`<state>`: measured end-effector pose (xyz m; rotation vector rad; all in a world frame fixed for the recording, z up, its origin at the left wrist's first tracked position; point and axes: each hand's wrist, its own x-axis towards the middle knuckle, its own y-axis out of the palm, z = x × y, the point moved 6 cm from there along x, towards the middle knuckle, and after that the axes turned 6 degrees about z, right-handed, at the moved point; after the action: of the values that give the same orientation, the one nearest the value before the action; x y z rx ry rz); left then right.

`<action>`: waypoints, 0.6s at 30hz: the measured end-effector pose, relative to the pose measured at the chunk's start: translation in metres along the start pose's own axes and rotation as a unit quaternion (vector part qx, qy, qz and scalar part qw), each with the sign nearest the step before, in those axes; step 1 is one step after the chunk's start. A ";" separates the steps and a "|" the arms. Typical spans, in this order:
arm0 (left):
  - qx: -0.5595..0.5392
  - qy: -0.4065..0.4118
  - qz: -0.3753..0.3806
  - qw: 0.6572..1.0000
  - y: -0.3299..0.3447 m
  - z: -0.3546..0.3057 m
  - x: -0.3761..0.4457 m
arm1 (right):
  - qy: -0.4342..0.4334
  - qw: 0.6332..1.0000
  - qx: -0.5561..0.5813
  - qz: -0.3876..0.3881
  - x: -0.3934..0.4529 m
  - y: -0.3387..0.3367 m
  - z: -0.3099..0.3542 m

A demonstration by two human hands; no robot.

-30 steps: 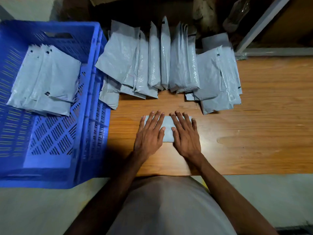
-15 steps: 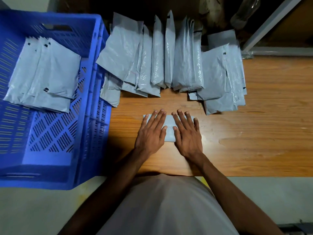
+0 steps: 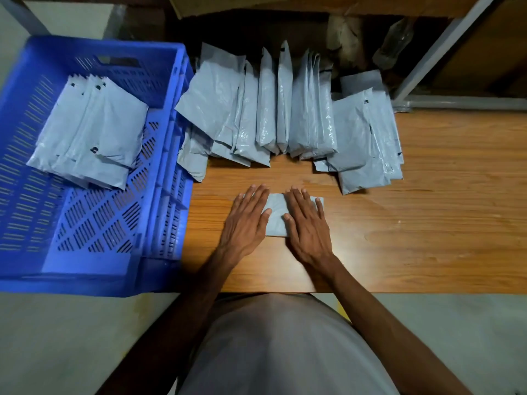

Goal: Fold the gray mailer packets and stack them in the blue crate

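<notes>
A folded gray mailer packet (image 3: 276,216) lies flat on the wooden table (image 3: 427,223) in front of me. My left hand (image 3: 246,220) presses on its left part with straight fingers. My right hand (image 3: 306,223) lies flat on its right part the same way. Most of the packet is hidden under both palms. The blue crate (image 3: 159,195) stands to the left, holding a stack of folded gray packets (image 3: 88,132) in its far half. A row of several unfolded gray mailers (image 3: 285,109) leans along the table's back.
A pale metal frame post (image 3: 439,49) slants at the back right, with a clear plastic bottle (image 3: 395,44) in the dark space behind the mailers. The table's near edge runs just in front of my torso; the crate overhangs the floor at left.
Both hands have slid slightly apart over the folded packet, showing more of its middle. The camera tipped a little, so everything sits lower in view.
</notes>
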<state>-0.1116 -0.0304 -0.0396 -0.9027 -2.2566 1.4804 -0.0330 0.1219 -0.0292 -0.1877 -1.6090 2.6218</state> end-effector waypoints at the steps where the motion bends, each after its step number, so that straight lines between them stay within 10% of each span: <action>1: 0.008 0.004 0.006 1.000 0.002 0.000 -0.001 | -0.011 1.000 0.001 0.004 0.001 0.003 0.003; 18: 0.004 0.012 -0.017 1.000 0.008 0.003 0.003 | -0.012 0.999 -0.035 0.014 0.010 0.009 0.001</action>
<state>-0.1129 -0.0279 -0.0486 -0.8715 -2.2353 1.4565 -0.0431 0.1176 -0.0374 -0.1844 -1.7202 2.5994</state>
